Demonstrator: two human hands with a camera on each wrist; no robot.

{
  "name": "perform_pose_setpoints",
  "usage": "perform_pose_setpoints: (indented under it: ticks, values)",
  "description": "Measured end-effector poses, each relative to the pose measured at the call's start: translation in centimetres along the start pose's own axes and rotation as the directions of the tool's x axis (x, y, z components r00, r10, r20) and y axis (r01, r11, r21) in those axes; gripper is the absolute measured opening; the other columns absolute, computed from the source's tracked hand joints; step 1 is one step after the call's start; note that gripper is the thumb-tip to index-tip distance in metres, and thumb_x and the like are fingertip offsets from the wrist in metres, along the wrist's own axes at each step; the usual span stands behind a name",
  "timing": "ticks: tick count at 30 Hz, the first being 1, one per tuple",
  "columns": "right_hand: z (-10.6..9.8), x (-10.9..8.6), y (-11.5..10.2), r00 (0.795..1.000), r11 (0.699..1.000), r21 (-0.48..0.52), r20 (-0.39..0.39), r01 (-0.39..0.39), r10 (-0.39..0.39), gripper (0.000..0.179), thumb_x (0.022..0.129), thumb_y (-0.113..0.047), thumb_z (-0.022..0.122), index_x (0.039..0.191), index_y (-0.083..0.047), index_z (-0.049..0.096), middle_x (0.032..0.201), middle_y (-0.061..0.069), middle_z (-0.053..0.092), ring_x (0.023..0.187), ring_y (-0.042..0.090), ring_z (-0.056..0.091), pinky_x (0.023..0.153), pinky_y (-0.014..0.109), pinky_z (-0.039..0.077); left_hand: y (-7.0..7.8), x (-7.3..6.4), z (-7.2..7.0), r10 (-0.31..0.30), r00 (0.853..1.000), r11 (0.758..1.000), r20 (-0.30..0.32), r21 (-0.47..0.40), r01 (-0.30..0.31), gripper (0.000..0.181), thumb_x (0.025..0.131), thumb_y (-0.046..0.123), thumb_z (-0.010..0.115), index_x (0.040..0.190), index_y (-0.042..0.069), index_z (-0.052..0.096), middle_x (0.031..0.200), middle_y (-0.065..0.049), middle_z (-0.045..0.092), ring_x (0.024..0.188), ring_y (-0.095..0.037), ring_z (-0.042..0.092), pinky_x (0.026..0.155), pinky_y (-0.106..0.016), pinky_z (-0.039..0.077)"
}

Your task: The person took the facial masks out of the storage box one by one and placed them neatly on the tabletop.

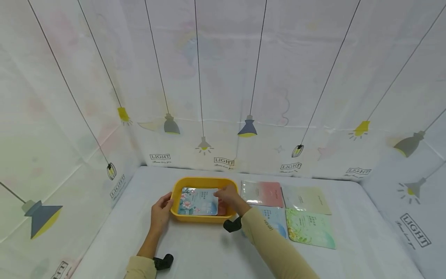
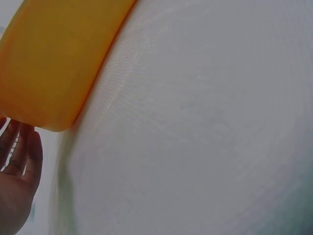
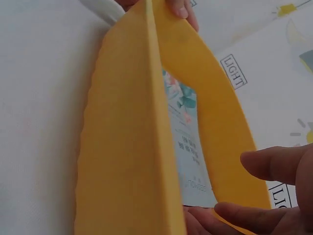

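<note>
My left hand [image 1: 161, 211] holds the left end of a yellow plastic tray [image 1: 205, 219], one fingertip over its rim and other fingers along the outside. The left wrist view shows that hand's fingers [image 2: 33, 152] against the tray's outer wall. Inside lies a blue sheet mask packet [image 1: 198, 201] with pink flowers, on top of a red packet [image 1: 222, 209]. Reaching over the right side of the tray, my right hand [image 1: 228, 194] has its fingertips at the blue packet's right edge. In the right wrist view its thumb [image 3: 264, 164] stands apart from the fingers.
Right of the tray lie a red-and-white packet [image 1: 263, 193], a pale yellow packet [image 1: 308, 198], a green packet [image 1: 310, 228] and another blue packet [image 1: 277, 217], partly hidden by the right sleeve. A white cloth [image 1: 195, 252] covers the table. Printed curtains [image 1: 223, 89] hang behind it.
</note>
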State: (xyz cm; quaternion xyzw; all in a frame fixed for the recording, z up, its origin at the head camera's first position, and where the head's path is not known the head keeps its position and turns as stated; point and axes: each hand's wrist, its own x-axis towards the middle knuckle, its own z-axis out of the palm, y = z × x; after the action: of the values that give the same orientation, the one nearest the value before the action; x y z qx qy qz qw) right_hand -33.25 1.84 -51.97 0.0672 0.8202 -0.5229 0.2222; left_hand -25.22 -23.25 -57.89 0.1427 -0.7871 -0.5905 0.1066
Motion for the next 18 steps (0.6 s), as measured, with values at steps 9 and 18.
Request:
perform_pose_setpoints:
  ticks: [9, 18]
  values:
    - [0.9, 0.5, 0.3, 0.999, 0.986, -0.166, -0.037, -0.034, 0.029, 0.023, 0.086, -0.023, 0.073, 0.088, -0.002, 0.064, 0.069, 0.006, 0.053, 0.062, 0.023, 0.056, 0.056, 0.028, 0.044, -0.1, 0.1, 0.0, -0.004, 1.0, 1.0, 0.004, -0.001, 0.004, 0.04, 0.101, 0.027, 0.052, 0.137, 0.011, 0.054, 0.138, -0.009, 0.057, 0.113, -0.022, 0.055, 0.079, -0.001, 0.042]
    - [1.5, 0.2, 0.2, 0.997, 0.994, -0.088, -0.039, -0.063, 0.059, 0.026, 0.085, -0.017, 0.073, 0.103, -0.001, 0.065, 0.091, 0.012, 0.066, 0.07, 0.027, 0.064, 0.064, 0.03, 0.054, 0.0, -0.1, 0.1, 0.008, 1.0, 1.0, -0.007, -0.002, -0.008, 0.039, 0.101, 0.027, 0.052, 0.137, 0.011, 0.054, 0.138, -0.01, 0.057, 0.113, -0.022, 0.055, 0.08, -0.001, 0.042]
